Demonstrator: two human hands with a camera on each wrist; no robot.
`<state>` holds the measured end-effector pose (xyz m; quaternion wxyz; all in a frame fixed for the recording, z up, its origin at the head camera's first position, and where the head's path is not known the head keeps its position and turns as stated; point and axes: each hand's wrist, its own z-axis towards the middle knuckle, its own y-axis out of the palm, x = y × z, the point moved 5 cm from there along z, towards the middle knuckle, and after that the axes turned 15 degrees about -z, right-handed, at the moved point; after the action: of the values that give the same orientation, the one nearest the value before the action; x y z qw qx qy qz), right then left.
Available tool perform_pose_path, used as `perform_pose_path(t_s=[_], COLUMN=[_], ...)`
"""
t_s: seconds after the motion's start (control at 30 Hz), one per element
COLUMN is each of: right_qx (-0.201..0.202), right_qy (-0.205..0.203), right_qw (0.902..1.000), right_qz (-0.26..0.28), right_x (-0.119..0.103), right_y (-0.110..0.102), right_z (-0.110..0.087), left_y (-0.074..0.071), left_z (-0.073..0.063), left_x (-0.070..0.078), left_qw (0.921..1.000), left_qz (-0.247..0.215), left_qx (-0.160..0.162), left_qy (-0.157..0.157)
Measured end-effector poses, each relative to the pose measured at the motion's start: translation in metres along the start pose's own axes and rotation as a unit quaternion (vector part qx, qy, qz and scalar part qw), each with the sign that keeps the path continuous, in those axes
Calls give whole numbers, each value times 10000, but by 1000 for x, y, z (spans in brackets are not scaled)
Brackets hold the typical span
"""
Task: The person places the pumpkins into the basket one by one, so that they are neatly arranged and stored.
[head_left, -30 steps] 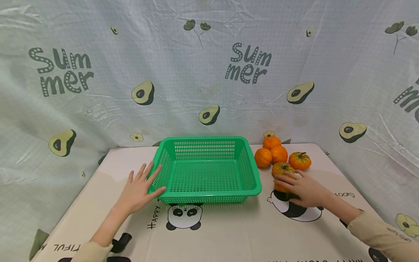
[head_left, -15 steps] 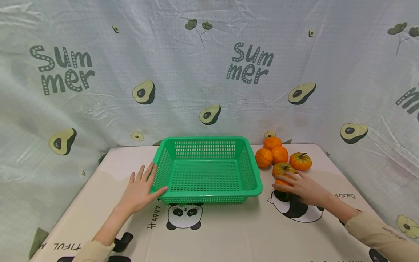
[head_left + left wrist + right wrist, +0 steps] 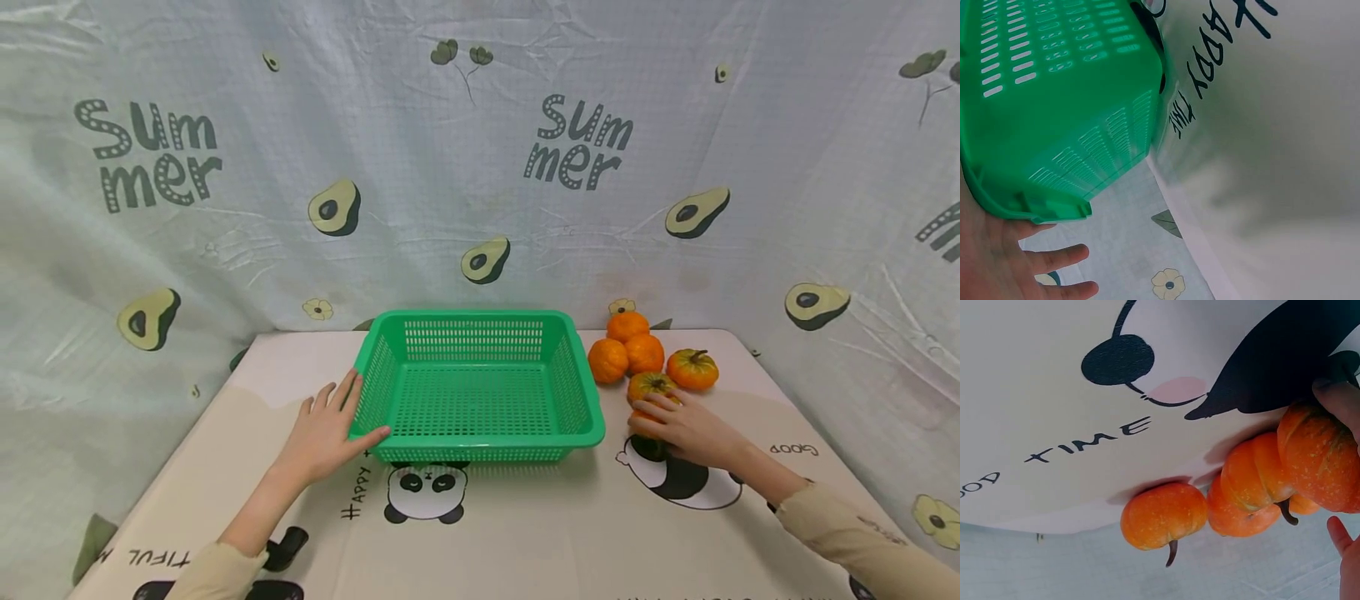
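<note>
A green plastic basket (image 3: 472,441) with slotted walls stands mid-table, nothing inside it. My left hand (image 3: 318,435) rests against its left rim, fingers straight, with the thumb at the near corner; the left wrist view shows the fingers (image 3: 1054,257) extending past the rim. On the right, my right hand (image 3: 693,427) grips a small orange pumpkin (image 3: 1319,459), thumb on one side and fingers curled on the other, partly hiding it in the head view. Just behind it lies a second small pumpkin (image 3: 651,383), and a third pumpkin (image 3: 693,370) sits farther right.
Several orange round fruits, like mandarins (image 3: 608,361), cluster between the basket's back right corner and the pumpkins. A pale tablecloth with panda prints (image 3: 426,494) covers the table. A printed curtain (image 3: 420,125) hangs behind and along both sides.
My right hand has drawn its spread fingers in around the near pumpkin. My left hand has settled its fingers against the basket's rim. The head view has shifted slightly.
</note>
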<state>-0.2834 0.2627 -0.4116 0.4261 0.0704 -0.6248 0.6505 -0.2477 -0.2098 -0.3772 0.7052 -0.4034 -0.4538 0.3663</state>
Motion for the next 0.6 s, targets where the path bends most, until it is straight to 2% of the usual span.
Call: perform_pose_path(t_s=[0.3, 0.6], right_qx=[-18, -200], right_qy=[44, 17], right_qw=[9999, 9994], right_qz=[-165, -276], right_x=[0, 1], right_y=[-2, -3], right_z=[-3, -4], left_y=[0, -1], left_z=[-2, -1], left_x=[2, 3], left_qw=[10000, 10000], left_qz=[-10, 40], left_qx=[-26, 56], left_qy=[-68, -20])
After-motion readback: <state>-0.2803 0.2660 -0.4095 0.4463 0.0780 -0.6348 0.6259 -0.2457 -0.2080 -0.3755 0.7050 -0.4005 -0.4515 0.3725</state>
